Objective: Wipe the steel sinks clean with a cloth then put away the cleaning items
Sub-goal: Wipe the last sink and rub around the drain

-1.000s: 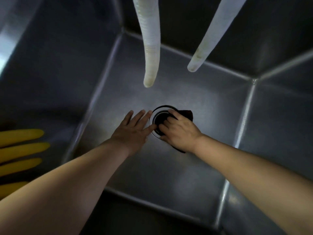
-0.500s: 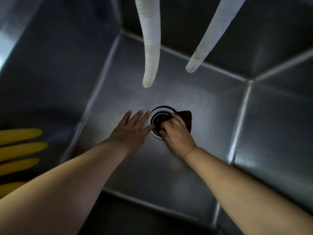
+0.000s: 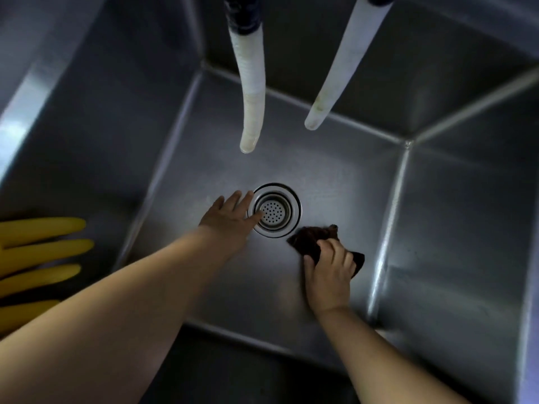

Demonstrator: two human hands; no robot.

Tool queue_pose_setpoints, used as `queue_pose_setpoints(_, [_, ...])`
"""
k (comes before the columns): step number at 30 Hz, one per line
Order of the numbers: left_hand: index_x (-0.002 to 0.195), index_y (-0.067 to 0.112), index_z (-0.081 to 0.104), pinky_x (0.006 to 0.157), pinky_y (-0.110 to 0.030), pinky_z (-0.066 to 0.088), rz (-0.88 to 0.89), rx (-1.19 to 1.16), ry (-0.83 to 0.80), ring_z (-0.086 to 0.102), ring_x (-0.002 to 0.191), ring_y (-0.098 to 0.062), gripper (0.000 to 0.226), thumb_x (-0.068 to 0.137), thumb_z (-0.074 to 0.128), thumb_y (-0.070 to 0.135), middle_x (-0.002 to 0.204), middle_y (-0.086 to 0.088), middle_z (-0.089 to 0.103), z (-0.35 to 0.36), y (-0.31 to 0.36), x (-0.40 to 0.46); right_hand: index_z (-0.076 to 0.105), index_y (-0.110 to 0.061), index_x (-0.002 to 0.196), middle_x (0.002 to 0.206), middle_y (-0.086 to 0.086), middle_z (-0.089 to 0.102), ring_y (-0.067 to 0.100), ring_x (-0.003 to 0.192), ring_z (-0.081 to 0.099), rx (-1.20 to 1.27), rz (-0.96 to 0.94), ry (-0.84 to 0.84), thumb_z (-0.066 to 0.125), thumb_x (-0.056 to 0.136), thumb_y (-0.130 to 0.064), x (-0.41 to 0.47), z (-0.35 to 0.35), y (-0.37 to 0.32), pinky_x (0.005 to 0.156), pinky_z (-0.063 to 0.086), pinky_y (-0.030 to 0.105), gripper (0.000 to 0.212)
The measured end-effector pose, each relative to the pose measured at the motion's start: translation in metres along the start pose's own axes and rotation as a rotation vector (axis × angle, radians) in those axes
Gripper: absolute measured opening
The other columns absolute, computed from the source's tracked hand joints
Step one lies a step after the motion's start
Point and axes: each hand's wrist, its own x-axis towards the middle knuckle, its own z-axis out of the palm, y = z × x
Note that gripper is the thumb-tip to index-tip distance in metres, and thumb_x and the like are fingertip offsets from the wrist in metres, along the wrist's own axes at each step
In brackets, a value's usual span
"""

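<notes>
Right hand [image 3: 328, 275] grips a bunched dark cloth [image 3: 313, 239] on the sink floor [image 3: 335, 185]; left hand [image 3: 230, 220] lies flat, fingers straight, beside the drain strainer [image 3: 274, 211]. Cloth looks soft, light, likely damp; hold it wadded.

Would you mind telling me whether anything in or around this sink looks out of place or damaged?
Nothing looks damaged or spilled. The only oddity: the two white hoses hanging over the sink have yellowish staining near their open ends. The yellow glove lies at the left edge, partly out of frame.
</notes>
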Motion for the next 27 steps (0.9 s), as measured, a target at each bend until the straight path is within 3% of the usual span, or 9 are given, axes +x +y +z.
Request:
queue_pose_setpoints(2, [0.151, 0.030, -0.001, 0.118, -0.043, 0.005, 0.013, 0.031, -0.030, 0.002, 0.145, -0.028, 0.063, 0.099, 0.036, 0.023, 0.159, -0.008, -0.009, -0.017, -0.004, -0.011, 0.061, -0.007, 0.105, 0.108, 0.017, 0.061, 0.034, 0.089, 0.051, -0.036, -0.116, -0.035, 0.077, 0.071, -0.020, -0.009, -0.007, 0.004, 0.077, 0.048, 0.047, 0.040])
queue_pose_setpoints(5, [0.147, 0.031, 0.021, 0.110, -0.042, 0.025, -0.061, 0.138, -0.063, 0.031, 0.134, -0.029, 0.054, 0.097, 0.041, 0.026, 0.153, -0.006, 0.022, -0.039, -0.018, -0.040, 0.066, -0.014, 0.097, 0.103, 0.013, 0.065, 0.028, 0.088, 0.042, -0.105, -0.447, -0.073, 0.079, 0.062, -0.030, -0.023, -0.010, 0.007, 0.077, 0.043, 0.042, 0.040])
queue_pose_setpoints(8, [0.141, 0.033, 0.030, 0.100, -0.039, 0.036, -0.138, 0.163, -0.077, 0.042, 0.125, -0.024, 0.044, 0.098, 0.037, 0.036, 0.140, -0.001, 0.041, -0.049, -0.037, -0.082, 0.071, -0.024, 0.090, 0.099, 0.006, 0.069, 0.026, 0.092, 0.044, -0.119, -0.821, -0.184, 0.085, 0.050, -0.037, -0.036, -0.003, -0.007, 0.086, 0.042, 0.040, 0.045])
queue_pose_setpoints(11, [0.139, 0.036, 0.030, 0.093, -0.035, 0.041, -0.172, 0.133, 0.045, 0.048, 0.120, -0.021, 0.044, 0.096, 0.033, 0.046, 0.132, 0.004, 0.047, -0.046, -0.054, -0.127, 0.071, -0.027, 0.095, 0.109, 0.003, 0.068, 0.024, 0.102, 0.050, -0.088, -0.999, -0.287, 0.079, 0.054, -0.039, -0.033, 0.010, -0.042, 0.098, 0.044, 0.043, 0.044])
queue_pose_setpoints(14, [0.140, 0.040, 0.026, 0.095, -0.032, 0.042, -0.197, -0.028, 0.186, 0.049, 0.121, -0.018, 0.049, 0.093, 0.030, 0.053, 0.133, 0.010, 0.047, -0.034, -0.063, -0.153, 0.067, -0.021, 0.110, 0.128, 0.008, 0.059, 0.027, 0.117, 0.054, -0.038, -1.082, -0.311, 0.070, 0.068, -0.032, -0.014, 0.023, -0.083, 0.108, 0.030, 0.050, 0.044])
queue_pose_setpoints(18, [0.140, 0.039, 0.033, 0.098, -0.032, 0.042, -0.247, -0.222, 0.220, 0.050, 0.120, -0.018, 0.045, 0.095, 0.031, 0.046, 0.133, 0.008, 0.051, -0.012, -0.060, -0.148, 0.057, -0.008, 0.127, 0.144, 0.017, 0.043, 0.032, 0.134, 0.038, 0.046, -1.100, -0.337, 0.065, 0.079, -0.023, 0.020, 0.035, -0.132, 0.112, 0.020, 0.050, 0.051])
queue_pose_setpoints(24, [0.139, 0.039, 0.032, 0.097, -0.033, 0.043, -0.237, -0.342, 0.233, 0.051, 0.118, -0.019, 0.045, 0.095, 0.033, 0.046, 0.134, 0.005, 0.052, 0.008, -0.075, -0.133, 0.045, -0.006, 0.138, 0.150, 0.017, 0.032, 0.032, 0.141, 0.025, 0.015, -0.934, -0.276, 0.052, 0.087, -0.014, 0.114, 0.043, -0.168, 0.116, 0.009, 0.043, 0.052])
queue_pose_setpoints(27, [0.135, 0.034, 0.037, 0.094, -0.036, 0.045, -0.284, -0.300, 0.201, 0.054, 0.115, -0.020, 0.041, 0.095, 0.033, 0.046, 0.129, 0.003, 0.056, 0.015, -0.082, -0.131, 0.034, -0.011, 0.145, 0.156, 0.012, 0.019, 0.028, 0.145, 0.013, -0.068, -0.816, -0.249, 0.043, 0.092, -0.019, 0.170, 0.037, -0.158, 0.116, 0.000, 0.036, 0.053])
